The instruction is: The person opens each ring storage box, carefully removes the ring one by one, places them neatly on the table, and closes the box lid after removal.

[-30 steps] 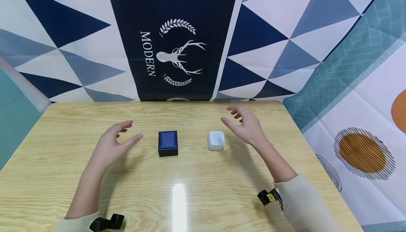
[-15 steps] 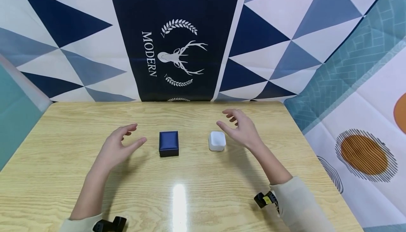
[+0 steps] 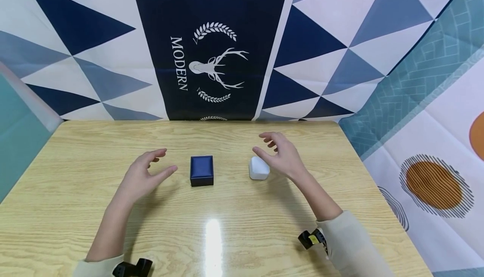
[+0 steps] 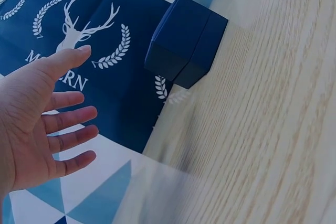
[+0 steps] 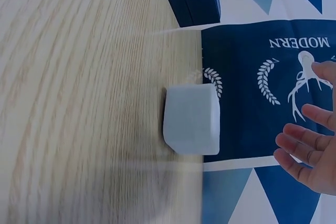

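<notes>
A small dark blue box with a padded-looking top sits on the wooden table, and the left wrist view shows a seam around its side. To its right stands a white rounded cube, seen from the side in the right wrist view. My left hand hovers left of the blue box, its fingers relaxed and thumb spread, holding nothing. Over the far right side of the white cube is my right hand, likewise relaxed, its thumb overlapping the cube's corner in the head view.
The wooden table reaches back to a hanging cloth with triangles, a deer head and the word MODERN. Another patterned cloth hangs on the right. A black camera is strapped at the left cuff, and another at the right.
Both hands have drifted inward: the left hand to the right, nearer the blue box, and the right hand to the left, over the white cube's edge. Box and cube stay put.
</notes>
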The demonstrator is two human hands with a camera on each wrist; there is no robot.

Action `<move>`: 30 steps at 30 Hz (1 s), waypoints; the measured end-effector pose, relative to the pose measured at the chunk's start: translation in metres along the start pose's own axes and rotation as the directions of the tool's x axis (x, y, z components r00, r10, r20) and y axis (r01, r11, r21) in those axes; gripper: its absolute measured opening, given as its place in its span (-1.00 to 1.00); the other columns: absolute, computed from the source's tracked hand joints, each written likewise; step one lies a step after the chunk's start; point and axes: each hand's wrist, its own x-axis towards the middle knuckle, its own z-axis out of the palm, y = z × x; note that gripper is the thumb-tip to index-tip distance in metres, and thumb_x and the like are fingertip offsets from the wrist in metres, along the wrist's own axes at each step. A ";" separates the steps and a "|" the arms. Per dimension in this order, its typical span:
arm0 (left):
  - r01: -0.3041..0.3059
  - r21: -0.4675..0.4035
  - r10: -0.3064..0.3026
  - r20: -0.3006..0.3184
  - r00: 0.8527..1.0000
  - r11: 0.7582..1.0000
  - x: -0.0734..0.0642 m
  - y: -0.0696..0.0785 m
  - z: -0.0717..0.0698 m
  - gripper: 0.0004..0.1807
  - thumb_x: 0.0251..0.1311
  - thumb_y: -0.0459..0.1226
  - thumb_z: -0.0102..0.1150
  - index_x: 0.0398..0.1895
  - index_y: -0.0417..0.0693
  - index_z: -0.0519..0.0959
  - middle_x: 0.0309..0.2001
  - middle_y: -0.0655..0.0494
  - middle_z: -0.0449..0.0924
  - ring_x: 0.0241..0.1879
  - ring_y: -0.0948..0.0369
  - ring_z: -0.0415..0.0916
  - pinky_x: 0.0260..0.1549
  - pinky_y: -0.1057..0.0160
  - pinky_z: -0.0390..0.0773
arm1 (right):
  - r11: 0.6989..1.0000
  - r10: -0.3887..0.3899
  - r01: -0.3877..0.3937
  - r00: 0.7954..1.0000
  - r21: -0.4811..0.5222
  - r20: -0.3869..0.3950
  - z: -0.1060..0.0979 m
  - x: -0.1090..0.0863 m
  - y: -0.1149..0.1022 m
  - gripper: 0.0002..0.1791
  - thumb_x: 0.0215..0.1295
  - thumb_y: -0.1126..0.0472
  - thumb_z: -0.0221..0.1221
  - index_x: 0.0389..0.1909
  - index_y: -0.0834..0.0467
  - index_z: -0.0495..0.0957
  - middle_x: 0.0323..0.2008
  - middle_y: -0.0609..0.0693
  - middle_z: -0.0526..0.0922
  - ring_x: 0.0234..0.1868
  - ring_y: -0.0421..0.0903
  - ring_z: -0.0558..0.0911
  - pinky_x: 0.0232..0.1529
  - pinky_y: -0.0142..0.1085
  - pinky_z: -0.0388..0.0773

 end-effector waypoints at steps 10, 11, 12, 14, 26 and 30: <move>-0.016 -0.020 0.016 0.010 1.000 1.000 -0.001 -0.001 0.004 -0.22 0.16 0.12 0.13 0.31 -0.20 0.29 0.21 -0.21 0.39 0.17 -0.11 0.33 0.10 -0.13 0.36 | 0.999 -0.022 0.022 1.000 0.031 0.009 0.007 -0.001 -0.004 -0.46 0.17 -0.07 0.22 0.11 0.12 0.48 -0.07 0.11 0.57 -0.10 0.09 0.57 -0.11 -0.06 0.54; -0.014 -0.022 0.014 0.011 1.000 1.000 -0.001 -0.001 0.005 -0.22 0.16 0.12 0.13 0.31 -0.19 0.29 0.22 -0.21 0.39 0.18 -0.11 0.33 0.10 -0.13 0.36 | 0.999 -0.027 0.026 1.000 0.030 0.009 0.008 -0.001 -0.004 -0.46 0.17 -0.06 0.22 0.11 0.12 0.47 -0.07 0.11 0.58 -0.10 0.08 0.57 -0.11 -0.06 0.54; -0.013 -0.021 0.013 0.012 1.000 1.000 -0.001 -0.001 0.006 -0.22 0.17 0.12 0.13 0.31 -0.20 0.29 0.22 -0.21 0.39 0.18 -0.11 0.33 0.10 -0.14 0.37 | 0.999 -0.030 0.030 0.999 0.033 0.011 0.009 -0.001 -0.004 -0.46 0.17 -0.06 0.22 0.11 0.13 0.47 -0.07 0.11 0.58 -0.10 0.08 0.57 -0.11 -0.06 0.54; -0.012 -0.023 0.012 0.014 1.000 1.000 -0.001 -0.001 0.007 -0.22 0.16 0.12 0.13 0.31 -0.19 0.29 0.22 -0.21 0.39 0.18 -0.11 0.33 0.10 -0.13 0.37 | 0.999 -0.034 0.033 0.999 0.042 0.013 0.011 -0.001 -0.004 -0.47 0.17 -0.05 0.22 0.11 0.12 0.47 -0.07 0.12 0.58 -0.09 0.09 0.57 -0.10 -0.04 0.54; -0.015 -0.054 0.017 0.040 0.999 0.998 0.000 -0.001 0.017 -0.19 0.15 0.13 0.14 0.33 -0.20 0.26 0.22 -0.20 0.39 0.22 -0.11 0.30 0.13 -0.12 0.35 | 0.996 -0.048 0.045 0.998 0.081 0.031 0.021 -0.002 -0.007 -0.48 0.17 -0.04 0.22 0.11 0.11 0.47 -0.06 0.09 0.57 -0.07 0.08 0.56 -0.10 -0.09 0.54; -0.007 -0.066 0.010 0.047 0.999 0.998 -0.001 0.000 0.018 -0.19 0.13 0.13 0.16 0.33 -0.18 0.27 0.22 -0.19 0.38 0.22 -0.10 0.30 0.13 -0.12 0.36 | 0.993 -0.043 0.039 0.998 0.112 0.039 0.025 -0.002 -0.010 -0.47 0.17 -0.04 0.22 0.11 0.12 0.47 -0.06 0.09 0.57 -0.08 0.10 0.56 -0.07 -0.03 0.54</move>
